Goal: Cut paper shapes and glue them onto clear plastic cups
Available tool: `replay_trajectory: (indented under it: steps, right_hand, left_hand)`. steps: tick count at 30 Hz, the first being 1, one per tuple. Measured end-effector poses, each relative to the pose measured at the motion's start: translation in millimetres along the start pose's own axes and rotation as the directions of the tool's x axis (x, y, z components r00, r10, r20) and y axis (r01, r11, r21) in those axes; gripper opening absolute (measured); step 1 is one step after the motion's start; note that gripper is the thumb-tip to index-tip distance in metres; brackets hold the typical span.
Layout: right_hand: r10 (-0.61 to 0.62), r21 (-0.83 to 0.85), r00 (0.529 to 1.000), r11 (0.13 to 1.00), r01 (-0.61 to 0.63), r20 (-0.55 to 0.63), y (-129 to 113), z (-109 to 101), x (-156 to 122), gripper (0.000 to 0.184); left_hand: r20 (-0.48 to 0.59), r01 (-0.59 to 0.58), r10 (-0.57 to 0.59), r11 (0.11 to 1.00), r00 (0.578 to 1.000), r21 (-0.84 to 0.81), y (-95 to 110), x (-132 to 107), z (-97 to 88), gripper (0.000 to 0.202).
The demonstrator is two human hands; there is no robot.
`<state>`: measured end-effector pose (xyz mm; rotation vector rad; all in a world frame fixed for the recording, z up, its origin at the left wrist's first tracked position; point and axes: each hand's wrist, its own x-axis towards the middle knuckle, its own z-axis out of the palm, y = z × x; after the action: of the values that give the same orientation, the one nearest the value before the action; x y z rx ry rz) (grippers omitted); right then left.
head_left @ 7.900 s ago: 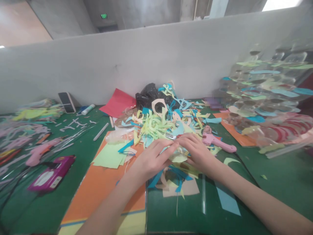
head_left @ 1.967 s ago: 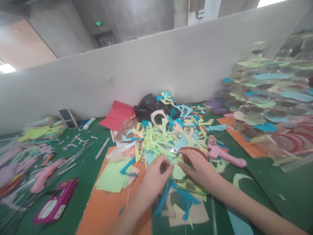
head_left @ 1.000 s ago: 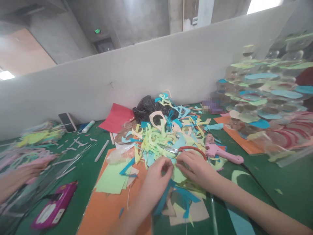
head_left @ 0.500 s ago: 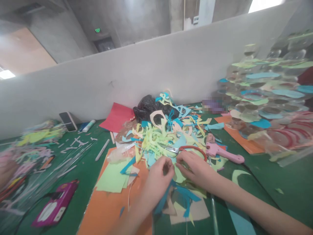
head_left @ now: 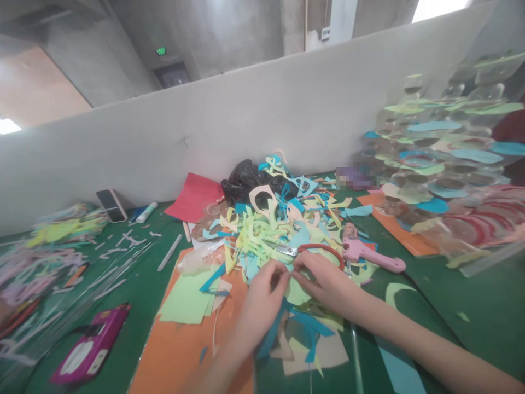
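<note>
My left hand (head_left: pixel 266 290) is closed in a pinch, thumb against fingertips, over the pile of cut paper scraps (head_left: pixel 258 232). Right beside it, almost touching at the fingertips, my right hand (head_left: pixel 320 278) is also pinched. Whatever lies between the fingers is too small or hidden to make out. Just beyond my right hand, red-handled scissors (head_left: pixel 290 250) rest on the scraps. A pink glue gun (head_left: pixel 375 257) with a black cord lies to the right. Below my hands are blue strips (head_left: pixel 314 324) and a pale beige paper piece (head_left: pixel 334 350).
Light green sheets (head_left: pixel 184 301) lie on an orange sheet (head_left: pixel 164 358). Further left are a purple box (head_left: pixel 92 345), a phone (head_left: pixel 111 205) and pastel strips. A black plastic bag (head_left: pixel 241 178) sits against the white partition (head_left: pixel 156 148). Clear cups layered with paper pieces (head_left: pixel 435 127) stand at right.
The view has shifted slightly, moving the scene a little leftward. My two hands' fingertips have come a bit closer together. Both stay pinched.
</note>
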<state>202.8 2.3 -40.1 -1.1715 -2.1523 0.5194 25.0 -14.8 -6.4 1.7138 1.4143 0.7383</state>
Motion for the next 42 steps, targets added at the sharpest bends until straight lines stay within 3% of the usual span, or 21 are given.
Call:
replay_trajectory:
  steps: [5,14,20,22,25,27,30,32,34,35,37,40,42]
  right_hand:
    - [0.039,0.135,0.998,0.990,-0.047,0.057,-2,-1,2,0.008]
    - [0.103,0.173,0.992,0.978,-0.116,0.079,-5,-2,6,0.012]
    - [0.151,0.309,0.982,0.934,-0.179,0.111,-4,-10,6,0.015]
    - [0.107,0.349,0.992,0.929,-0.124,0.066,-2,-11,4,0.016]
    - [-0.092,0.210,0.991,0.971,0.110,-0.097,1,-10,2,0.017]
    - [-0.271,0.039,0.945,0.959,0.282,-0.183,2,-10,0,0.015]
    - [-0.460,-0.147,0.862,0.887,0.437,-0.213,0,-13,-2,0.009]
    - [-0.530,-0.238,0.822,0.843,0.482,-0.209,-2,-18,-4,0.016]
    - [-0.575,-0.321,0.791,0.804,0.501,-0.207,-4,-23,-5,0.021]
    - [-0.596,-0.355,0.776,0.785,0.509,-0.205,-5,-25,-6,0.022]
    - [-0.641,-0.411,0.736,0.745,0.526,-0.220,-6,-28,-6,0.023]
    - [-0.699,-0.470,0.664,0.696,0.543,-0.267,-8,-25,-8,0.020]
    - [-0.711,-0.488,0.653,0.681,0.546,-0.263,-8,-21,-8,0.021]
  left_hand:
    - [-0.015,0.011,-0.011,1.000,1.000,0.001,0,1,1.5,0.015]
    - [0.005,0.064,-0.064,0.997,0.998,0.036,0,1,6.0,0.018]
    - [0.062,0.017,-0.017,1.000,0.998,-0.004,4,-3,-3.0,0.020]
    - [0.061,-0.026,0.024,0.999,0.998,0.036,6,-7,-5.6,0.019]
    - [-0.015,-0.180,0.187,0.962,0.982,0.203,4,-12,-6.8,0.018]
    - [-0.057,-0.350,0.395,0.864,0.917,0.362,0,-14,-6.5,0.014]
    - [-0.023,-0.552,0.694,0.591,0.719,0.588,-8,-16,-7.6,0.023]
    - [0.037,-0.591,0.792,0.423,0.610,0.687,-11,-17,-9.9,0.031]
    - [0.065,-0.603,0.829,0.347,0.555,0.718,-12,-19,-12.5,0.031]
    - [0.049,-0.607,0.836,0.355,0.546,0.711,-12,-20,-13.6,0.029]
    - [-0.042,-0.598,0.802,0.478,0.596,0.644,-12,-21,-14.6,0.022]
    - [-0.169,-0.475,0.573,0.783,0.802,0.402,-11,-19,-13.0,0.038]
    - [-0.160,-0.339,0.382,0.909,0.910,0.241,-10,-16,-10.7,0.039]
